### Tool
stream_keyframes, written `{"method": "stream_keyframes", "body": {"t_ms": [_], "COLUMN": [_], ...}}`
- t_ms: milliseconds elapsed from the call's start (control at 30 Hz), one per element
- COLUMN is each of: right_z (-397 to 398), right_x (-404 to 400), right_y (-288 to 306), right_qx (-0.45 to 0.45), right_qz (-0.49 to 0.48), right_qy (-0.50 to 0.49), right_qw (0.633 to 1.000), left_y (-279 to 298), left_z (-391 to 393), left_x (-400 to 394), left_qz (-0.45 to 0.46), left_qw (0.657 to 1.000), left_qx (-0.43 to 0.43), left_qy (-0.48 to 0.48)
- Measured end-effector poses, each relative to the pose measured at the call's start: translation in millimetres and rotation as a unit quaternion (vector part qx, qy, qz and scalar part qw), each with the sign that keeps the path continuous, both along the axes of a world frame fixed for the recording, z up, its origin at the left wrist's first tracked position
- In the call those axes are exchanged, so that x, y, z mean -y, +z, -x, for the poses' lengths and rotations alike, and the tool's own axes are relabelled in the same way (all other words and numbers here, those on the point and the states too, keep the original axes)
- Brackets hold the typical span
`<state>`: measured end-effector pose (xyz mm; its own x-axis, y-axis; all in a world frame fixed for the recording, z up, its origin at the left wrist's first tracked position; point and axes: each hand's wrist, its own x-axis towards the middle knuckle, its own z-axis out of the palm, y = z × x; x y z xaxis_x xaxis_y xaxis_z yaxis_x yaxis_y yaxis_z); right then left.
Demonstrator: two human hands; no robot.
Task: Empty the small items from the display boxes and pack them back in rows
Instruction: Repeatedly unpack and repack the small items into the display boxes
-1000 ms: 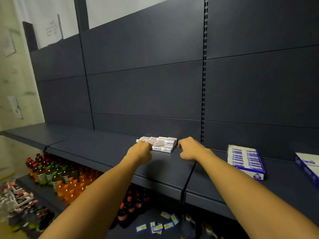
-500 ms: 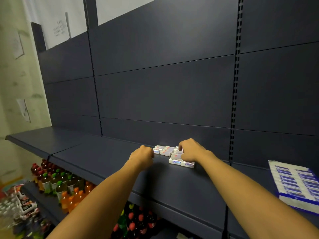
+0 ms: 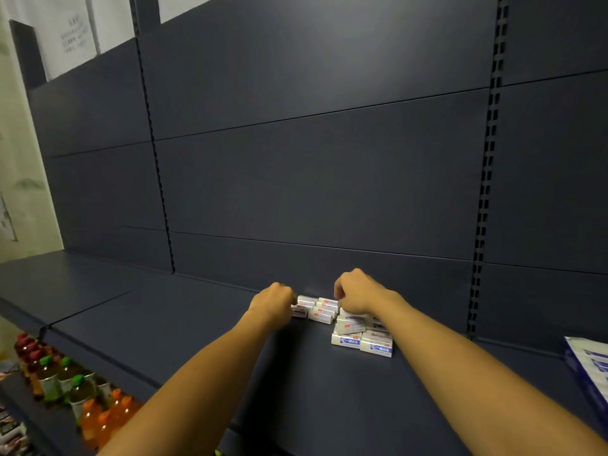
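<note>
Against the frame half a second before, the view had swung further left and come in closer: the display box (image 3: 589, 366) at right had slid almost out, only its left corner showing on the shelf (image 3: 184, 327), and the bottles (image 3: 75, 390) on the lower shelf at left had crept further in. The pile of small packs (image 3: 345, 324) lay where it had, near the back panel (image 3: 329, 179), but now spread forward, with two packs side by side at its front edge, nearest the camera. The left hand (image 3: 272, 303) had moved up from just short of the pile to touch its left end; fingers were curled under, knuckles up, and whether they pinched a pack could not be told, since the fingertips were hidden behind the hand. The right hand (image 3: 357, 291) had stayed over the back right of the pile, wrist slightly raised, fingers bent down onto the packs; a grip seemed likely but the fingertips were out of sight, so this too could not be told. Both forearms reached straight out from the bottom corners of the view, converging on the pile, the right crossing above the packs' right edge. Paper notices (image 3: 74, 36) hung on the wall at upper left.
</note>
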<state>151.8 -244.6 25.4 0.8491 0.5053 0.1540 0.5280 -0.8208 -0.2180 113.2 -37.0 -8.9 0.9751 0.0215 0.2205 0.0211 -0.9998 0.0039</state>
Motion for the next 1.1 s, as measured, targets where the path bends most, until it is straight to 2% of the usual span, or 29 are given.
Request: {"method": "stream_keyframes", "body": {"t_ms": [233, 500, 667, 867, 1100], "right_z": [-18.8, -33.1, -34.1, -16.5, 3.5], "right_x": [-38.1, -75.7, -87.2, -97.2, -105.3], "right_y": [-7.9, -21.9, -13.3, -14.6, -16.1], "right_qx": [-0.009, -0.035, -0.058, -0.045, 0.004], "right_qz": [0.020, 0.098, 0.132, 0.175, 0.163], "right_qy": [0.010, -0.046, -0.079, -0.104, -0.131], "right_qw": [1.000, 0.994, 0.986, 0.978, 0.978], "left_y": [-7.6, -3.0, -4.5, -9.0, -0.9], "left_z": [-30.1, -51.1, -56.7, -59.4, -61.6], "left_x": [-17.3, -39.6, -45.6, -51.9, -50.7], "left_qz": [0.008, -0.015, -0.032, -0.043, -0.079], "left_qw": [0.999, 0.989, 0.982, 0.973, 0.953], "left_qx": [-0.019, -0.052, -0.043, -0.034, -0.036], "left_qy": [-0.048, -0.139, -0.179, -0.225, -0.291]}}
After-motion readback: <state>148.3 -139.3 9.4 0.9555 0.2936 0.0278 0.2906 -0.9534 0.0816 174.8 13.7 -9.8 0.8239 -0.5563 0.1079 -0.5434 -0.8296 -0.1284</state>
